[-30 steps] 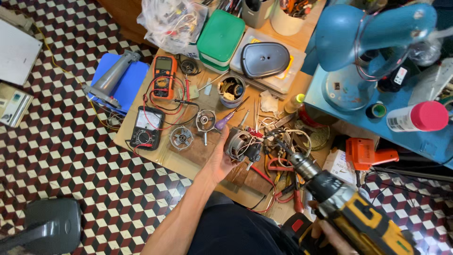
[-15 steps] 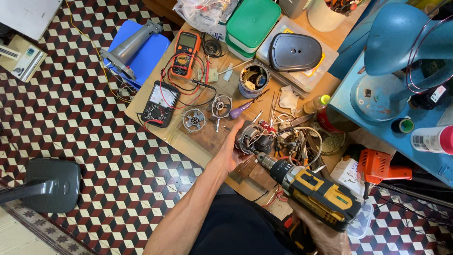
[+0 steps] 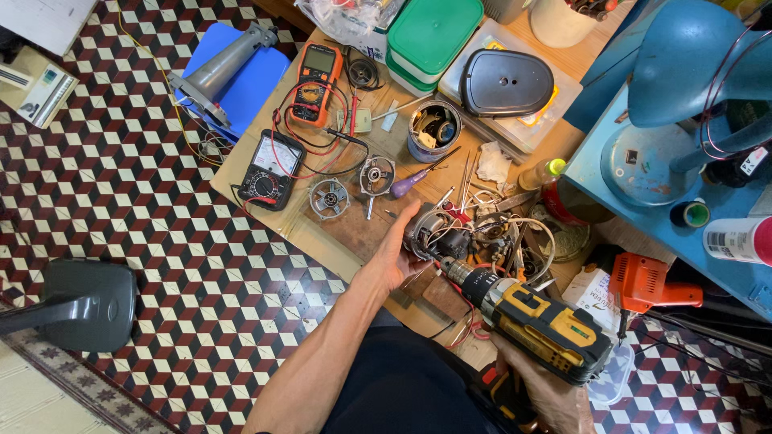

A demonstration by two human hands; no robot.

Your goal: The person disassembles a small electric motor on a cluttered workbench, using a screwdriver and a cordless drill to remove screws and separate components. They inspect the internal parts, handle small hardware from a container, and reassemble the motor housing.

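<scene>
- Small electric motor (image 3: 433,233), grey w/ loose wires, sits mid-frame on the wooden tabletop (image 3: 265,137), near its front edge.
- Left hand (image 3: 400,255) wrapped round the motor's left side, fingers curled over the top, holding it steady.
- Yellow-and-black cordless drill (image 3: 535,317) points up-left; its chuck tip meets the motor's lower right side.
- Right hand (image 3: 555,394) at bottom of frame grips the drill's handle, closed tight on it.
- Just right of the motor: tangle of wires, pliers & small parts, too messy to sort out.
- Just left of the motor: two round metal end caps (image 3: 330,198); purple-handled screwdriver (image 3: 410,181) above it.
- Farther up-left: black analog meter (image 3: 272,169) & orange digital multimeter (image 3: 315,82), red leads looping between them.
- Upper middle: open tin (image 3: 434,128) w/ bits inside, green-lidded box (image 3: 434,34), dark oval cover (image 3: 505,82) on a clear case.
- Right side: orange power tool (image 3: 647,283), blue stand mixer (image 3: 691,72) on a blue surface.
- Checkered tile floor (image 3: 121,201) at left.
</scene>
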